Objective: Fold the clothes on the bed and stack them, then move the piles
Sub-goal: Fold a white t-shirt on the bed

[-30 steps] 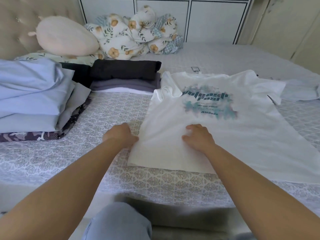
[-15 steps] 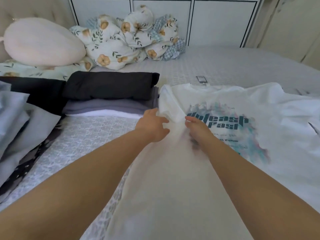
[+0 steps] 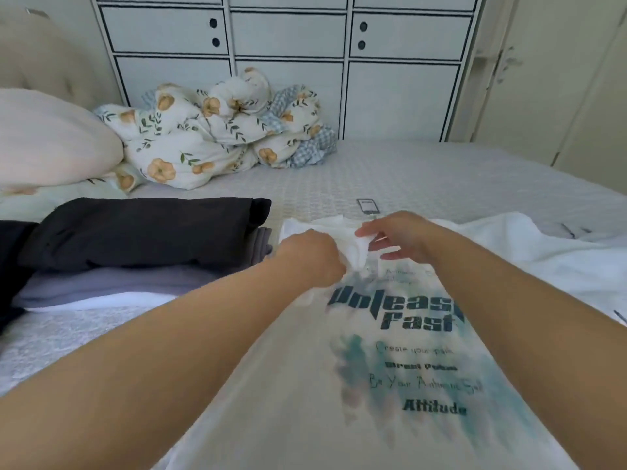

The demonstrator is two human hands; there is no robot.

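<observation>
A white T-shirt [image 3: 390,385] with a teal print and dark lettering lies spread face up on the bed, collar end away from me. My left hand [image 3: 312,259] grips bunched fabric at the shirt's left shoulder. My right hand [image 3: 397,237] pinches the same bunched white cloth from the other side, near the collar. To the left stands a pile of folded clothes [image 3: 142,239], with a black garment on top of grey and white ones.
A crumpled floral duvet [image 3: 217,130] and a pale pink pillow [image 3: 51,144] lie at the head of the grey patterned bed [image 3: 424,174]. A small tag [image 3: 368,205] rests beyond the shirt. White cupboards [image 3: 288,62] line the wall behind.
Both hands have moved from the shirt's lower hem up to its left shoulder and collar and now hold bunched cloth there. My head has leaned forward, closer to the shirt.
</observation>
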